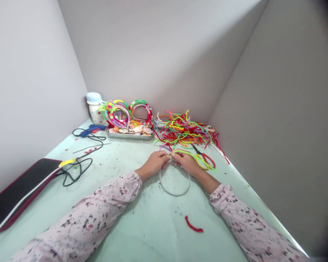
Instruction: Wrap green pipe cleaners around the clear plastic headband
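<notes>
My left hand [156, 162] and my right hand [186, 163] meet at the top of a thin grey headband [175, 193], which curves down toward me on the pale green table [153, 225]. Both hands have their fingers pinched closed on the band's upper part. A green and yellow pipe cleaner [183, 152] runs over my right hand's fingers, apparently held against the band. A big tangle of coloured pipe cleaners [184, 131] lies just beyond my hands.
A metal tray [129, 135] with shells and decorated headbands [125, 111] stands at the back, a white jar [95, 107] to its left. A blue glue gun [91, 129] with black cable, a dark pad [19, 189], scissors [206, 160] and a red pipe-cleaner scrap [193, 225] lie around.
</notes>
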`<state>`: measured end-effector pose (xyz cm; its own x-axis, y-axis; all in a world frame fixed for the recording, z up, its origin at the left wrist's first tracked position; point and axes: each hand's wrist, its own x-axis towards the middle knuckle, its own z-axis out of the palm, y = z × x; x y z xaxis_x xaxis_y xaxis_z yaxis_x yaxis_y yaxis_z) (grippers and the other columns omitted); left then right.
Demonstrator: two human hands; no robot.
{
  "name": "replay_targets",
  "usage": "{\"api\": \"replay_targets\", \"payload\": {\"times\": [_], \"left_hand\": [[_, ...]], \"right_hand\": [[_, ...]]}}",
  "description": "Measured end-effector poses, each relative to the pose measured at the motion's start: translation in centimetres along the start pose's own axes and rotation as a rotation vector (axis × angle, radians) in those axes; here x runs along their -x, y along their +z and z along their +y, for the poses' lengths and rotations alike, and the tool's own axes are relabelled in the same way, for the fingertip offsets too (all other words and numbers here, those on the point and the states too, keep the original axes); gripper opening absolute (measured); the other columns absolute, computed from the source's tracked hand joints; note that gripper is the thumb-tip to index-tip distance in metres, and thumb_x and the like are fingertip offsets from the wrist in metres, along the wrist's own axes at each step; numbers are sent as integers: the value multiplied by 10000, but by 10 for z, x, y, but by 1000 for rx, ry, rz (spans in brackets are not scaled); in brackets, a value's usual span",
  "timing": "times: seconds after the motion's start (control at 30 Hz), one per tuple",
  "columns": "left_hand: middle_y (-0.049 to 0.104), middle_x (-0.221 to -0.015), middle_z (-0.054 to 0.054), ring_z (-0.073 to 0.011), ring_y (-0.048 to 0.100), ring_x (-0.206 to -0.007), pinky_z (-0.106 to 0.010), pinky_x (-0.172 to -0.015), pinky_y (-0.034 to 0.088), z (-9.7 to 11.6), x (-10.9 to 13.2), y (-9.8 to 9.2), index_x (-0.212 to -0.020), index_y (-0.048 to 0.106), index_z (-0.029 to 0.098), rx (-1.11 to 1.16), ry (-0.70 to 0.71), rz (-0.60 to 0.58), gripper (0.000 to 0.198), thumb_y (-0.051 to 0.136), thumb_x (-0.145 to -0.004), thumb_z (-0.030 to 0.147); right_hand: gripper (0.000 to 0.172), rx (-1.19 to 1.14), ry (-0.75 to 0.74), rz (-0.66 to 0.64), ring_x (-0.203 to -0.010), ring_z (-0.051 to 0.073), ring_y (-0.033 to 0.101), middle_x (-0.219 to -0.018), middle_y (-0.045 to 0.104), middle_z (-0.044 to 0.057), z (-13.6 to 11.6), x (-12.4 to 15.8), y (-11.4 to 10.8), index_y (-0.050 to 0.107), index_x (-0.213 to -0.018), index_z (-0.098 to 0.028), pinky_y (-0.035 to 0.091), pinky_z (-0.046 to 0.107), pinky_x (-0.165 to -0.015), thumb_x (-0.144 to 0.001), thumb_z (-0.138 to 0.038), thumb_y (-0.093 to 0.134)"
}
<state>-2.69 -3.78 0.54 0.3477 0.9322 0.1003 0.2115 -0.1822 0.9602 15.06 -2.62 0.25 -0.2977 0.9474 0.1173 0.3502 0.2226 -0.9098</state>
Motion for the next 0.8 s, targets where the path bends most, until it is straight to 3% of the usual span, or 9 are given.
{"api": "replay_targets", "payload": {"times": [0.47, 0.6, 0.8], "left_hand": [[596, -649, 7, -87, 497, -486, -218, -518, 379, -8, -3, 1, -742, 551, 153, -25, 11, 21, 217, 461, -806, 340], [568, -571, 14, -101, 506, -508, -220, -545, 382, -7, -2, 1, -738, 557, 156, -98, 14, 46, 228, 450, -817, 341], [559, -558, 22, -101, 500, -505, -224, -558, 386, -2, 0, 1, -739, 561, 158, -95, 15, 46, 212, 448, -815, 320]], "right_hand": [[289, -25, 5, -40, -546, 110, 487, -594, 544, -33, -6, 0, 2, 634, -863, -179, 377, 234, -546, -808, -444, 534], [253, -69, -23, -21, -538, 110, 481, -589, 539, -37, -7, -1, 3, 615, -844, -177, 373, 232, -530, -771, -413, 563], [286, -43, 54, -5, -533, 116, 495, -575, 547, -31, -10, 1, 1, 617, -815, -173, 382, 245, -550, -784, -449, 548]]}}
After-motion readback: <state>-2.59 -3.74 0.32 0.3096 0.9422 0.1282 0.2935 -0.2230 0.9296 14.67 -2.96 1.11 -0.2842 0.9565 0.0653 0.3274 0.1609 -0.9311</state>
